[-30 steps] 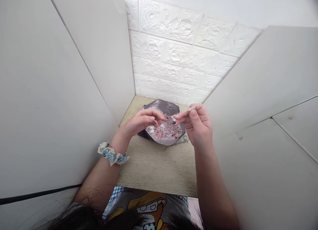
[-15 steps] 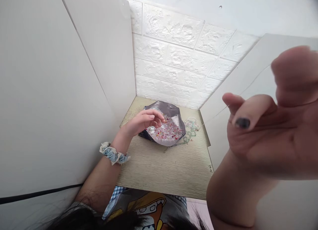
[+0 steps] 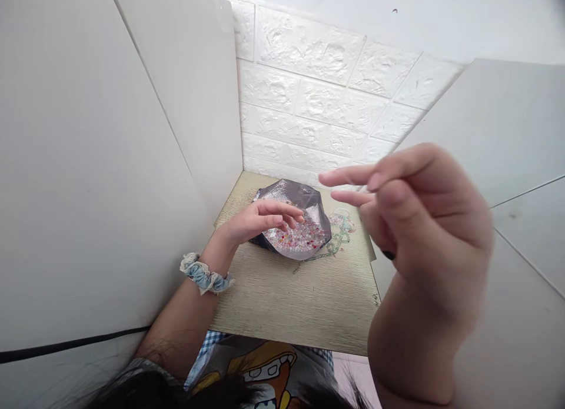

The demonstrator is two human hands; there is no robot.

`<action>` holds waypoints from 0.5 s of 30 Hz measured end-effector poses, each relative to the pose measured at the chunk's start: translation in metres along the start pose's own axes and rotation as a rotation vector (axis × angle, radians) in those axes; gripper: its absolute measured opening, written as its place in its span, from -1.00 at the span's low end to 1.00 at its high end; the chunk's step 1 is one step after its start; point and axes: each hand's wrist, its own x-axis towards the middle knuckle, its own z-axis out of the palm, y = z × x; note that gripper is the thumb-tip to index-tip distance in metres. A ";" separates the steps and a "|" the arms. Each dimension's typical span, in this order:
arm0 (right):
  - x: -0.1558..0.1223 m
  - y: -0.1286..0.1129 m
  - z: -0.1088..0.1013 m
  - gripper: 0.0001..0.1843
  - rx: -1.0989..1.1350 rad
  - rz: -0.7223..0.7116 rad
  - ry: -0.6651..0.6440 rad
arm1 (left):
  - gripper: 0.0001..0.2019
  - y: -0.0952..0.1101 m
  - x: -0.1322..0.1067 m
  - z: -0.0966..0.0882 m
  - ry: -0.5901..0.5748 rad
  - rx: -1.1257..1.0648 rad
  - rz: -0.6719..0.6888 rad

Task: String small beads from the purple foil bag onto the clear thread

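Over the beads [image 3: 304, 238] in a silvery foil bag [image 3: 324, 223], my left hand [image 3: 258, 218] hovers palm down. Its fingers are loosely stretched and the thumb stands apart from them. Whether a bead sits at its fingertips I cannot tell. My right hand [image 3: 424, 220] is raised close to the camera, thumb and index finger pinched, with other fingers pointing left. A faint thin thread [image 3: 349, 180] shows by its fingertips. To the right of the bag lies a strand of green and pink beads [image 3: 339, 238].
The bag stands on a small wooden table [image 3: 291, 303] between a pale left panel [image 3: 194, 103] and a right panel [image 3: 507, 115]. White brick-patterned wall [image 3: 309, 97] closes the back. Small loose bits [image 3: 376, 300] lie at the table's right edge.
My right hand has turned over and swung left and inward, its fingers now pinched. The thread that stretched from it toward the strand is barely visible. My left hand has shifted slightly right.
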 end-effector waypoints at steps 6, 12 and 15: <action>0.007 0.019 -0.002 -0.91 -0.018 0.023 -0.008 | -0.76 0.002 0.000 -0.002 -0.123 0.090 -0.029; 0.008 0.018 -0.001 -0.91 -0.073 0.012 0.158 | -0.82 0.002 0.000 -0.003 -0.190 0.091 -0.064; 0.007 0.009 0.003 -0.83 -0.068 -0.113 0.380 | -0.85 0.003 0.000 -0.003 -0.227 0.115 -0.082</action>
